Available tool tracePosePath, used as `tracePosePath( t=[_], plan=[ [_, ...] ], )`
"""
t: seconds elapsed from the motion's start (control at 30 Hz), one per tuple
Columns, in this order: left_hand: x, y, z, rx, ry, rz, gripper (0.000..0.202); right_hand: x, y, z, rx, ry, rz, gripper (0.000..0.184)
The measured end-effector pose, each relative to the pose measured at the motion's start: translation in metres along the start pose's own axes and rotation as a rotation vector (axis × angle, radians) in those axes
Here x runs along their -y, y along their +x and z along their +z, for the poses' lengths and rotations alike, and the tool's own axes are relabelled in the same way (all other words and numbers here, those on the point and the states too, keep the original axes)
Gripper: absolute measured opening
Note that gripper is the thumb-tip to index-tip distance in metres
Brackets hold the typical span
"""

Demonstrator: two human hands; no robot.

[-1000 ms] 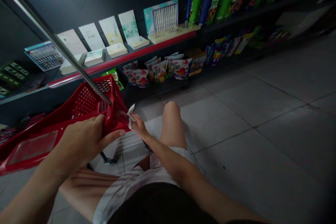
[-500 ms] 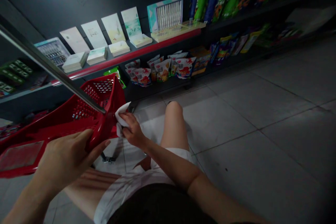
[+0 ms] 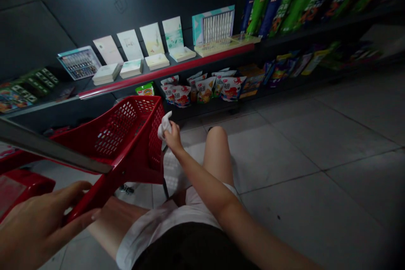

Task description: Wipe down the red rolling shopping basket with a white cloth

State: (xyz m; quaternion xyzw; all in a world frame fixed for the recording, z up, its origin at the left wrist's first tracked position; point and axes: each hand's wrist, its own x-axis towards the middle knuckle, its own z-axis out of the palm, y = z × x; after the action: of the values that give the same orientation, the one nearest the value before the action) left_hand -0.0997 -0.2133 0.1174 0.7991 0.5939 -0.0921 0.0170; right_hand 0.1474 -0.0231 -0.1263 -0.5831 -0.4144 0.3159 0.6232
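The fingers of the right hand [image 3: 172,136] were closed on a crumpled white tissue [image 3: 165,125], holding it against the right wall of a red plastic shopping basket [image 3: 117,133] at the center left of the frame. The left hand [image 3: 34,223], at the lower left corner, was curved around a red bar [image 3: 95,194] of the basket, its fingers and thumb on either side; whether they were clenched on the bar could not be told. A silver metal rod [image 3: 47,147] crossed the left of the frame above that hand. The tilted basket sat just beside the person's bare knee [image 3: 215,143] and white hem [image 3: 152,228]. Beyond it, printed cards [image 3: 152,38] stood on a red-edged shelf [image 3: 167,69], snack pouches [image 3: 205,90] lay below, and green packets [image 3: 284,10] filled the upper right. Grey floor tiles [image 3: 316,143] spread across the right.
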Motion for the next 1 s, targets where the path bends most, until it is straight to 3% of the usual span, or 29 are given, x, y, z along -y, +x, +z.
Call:
tracePosePath(
  t=[0.07,0.13,0.27,0.4,0.5,0.63,0.73,0.8,0.9,1.0],
  plan=[
    [0.001,-0.003,0.0,0.094,-0.005,-0.013,0.049,0.02,0.008,0.007,0.042,-0.058,-0.071,0.043],
    [-0.001,-0.005,0.003,0.123,0.017,-0.031,0.05,0.037,-0.002,0.014,0.148,-0.158,-0.164,0.038],
    [-0.01,-0.002,0.005,0.121,0.019,-0.023,0.045,0.066,-0.064,0.011,0.251,-0.325,-0.42,0.041],
    [-0.015,0.008,-0.008,0.24,-0.043,0.043,0.04,0.079,-0.113,-0.006,0.351,-0.197,-0.716,0.05],
    [-0.013,0.015,-0.015,0.268,-0.045,0.038,0.041,0.066,-0.094,-0.002,0.405,-0.136,-0.738,0.051],
    [-0.011,0.019,-0.013,0.231,-0.066,0.046,0.047,0.045,-0.021,0.023,0.339,-0.252,-0.453,0.048],
    [-0.013,0.023,-0.013,0.223,-0.078,0.068,0.047,0.052,-0.001,0.03,0.335,-0.334,-0.329,0.04],
    [-0.014,0.026,-0.014,0.213,-0.077,0.072,0.047,0.065,-0.02,0.023,0.37,-0.289,-0.397,0.037],
    [-0.013,0.03,-0.013,0.195,-0.066,0.064,0.048,0.078,-0.074,0.005,0.425,-0.139,-0.599,0.044],
    [-0.011,0.03,-0.011,0.194,-0.06,0.072,0.047,0.06,-0.113,-0.002,0.441,-0.114,-0.777,0.049]
  ],
)
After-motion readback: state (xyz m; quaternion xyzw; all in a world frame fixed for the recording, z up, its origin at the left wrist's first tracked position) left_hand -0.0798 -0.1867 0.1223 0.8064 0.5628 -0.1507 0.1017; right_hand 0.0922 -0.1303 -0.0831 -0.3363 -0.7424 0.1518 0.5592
